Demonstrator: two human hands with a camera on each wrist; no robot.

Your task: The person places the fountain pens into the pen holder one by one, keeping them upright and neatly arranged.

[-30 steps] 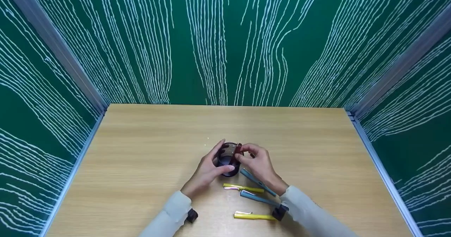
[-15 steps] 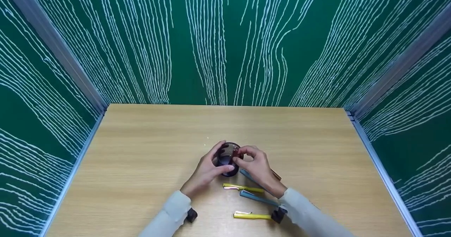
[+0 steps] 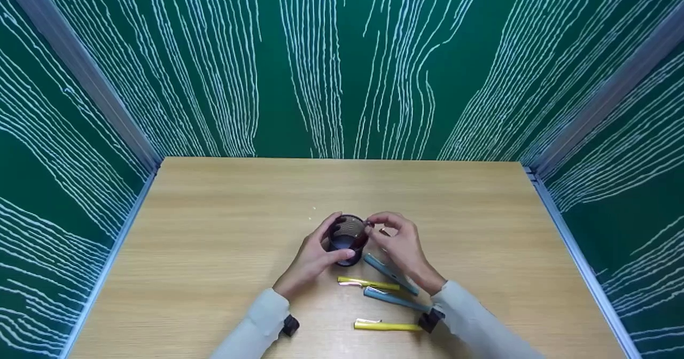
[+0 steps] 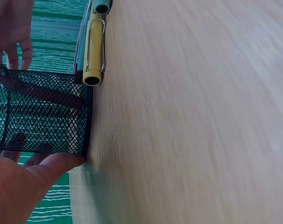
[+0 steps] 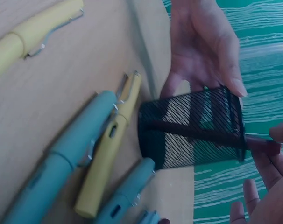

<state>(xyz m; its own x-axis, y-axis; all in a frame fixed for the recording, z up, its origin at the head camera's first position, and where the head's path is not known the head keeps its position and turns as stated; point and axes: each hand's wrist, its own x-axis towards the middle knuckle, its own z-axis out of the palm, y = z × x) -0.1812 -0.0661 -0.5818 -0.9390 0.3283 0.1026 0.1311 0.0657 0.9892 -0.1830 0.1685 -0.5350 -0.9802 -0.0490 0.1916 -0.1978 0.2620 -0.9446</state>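
Note:
A black mesh pen holder (image 3: 342,229) stands upright on the table, its mouth facing up. My left hand (image 3: 311,258) grips it from the left side, thumb near the front and fingers round the back. Inside, a dark red pen (image 5: 263,145) leans slantwise, showing through the mesh (image 5: 193,156) in the right wrist view. My right hand (image 3: 404,248) pinches the pen's top end, which pokes out above the rim on the right. Seen from the left wrist, the pen's lower end reaches close to the base of the holder.
Two yellow pens (image 3: 368,284) and two teal pens (image 3: 394,298) lie on the wooden table (image 3: 240,198), in front of the holder and by the right forearm. A brownish pen tip (image 3: 384,232) peeks out behind the right hand. Green walls with white lines surround the table.
My right hand first dipped slightly left over the holder, then shifted up and right, bringing the red pen over to the right side of the rim. The left hand stays in place.

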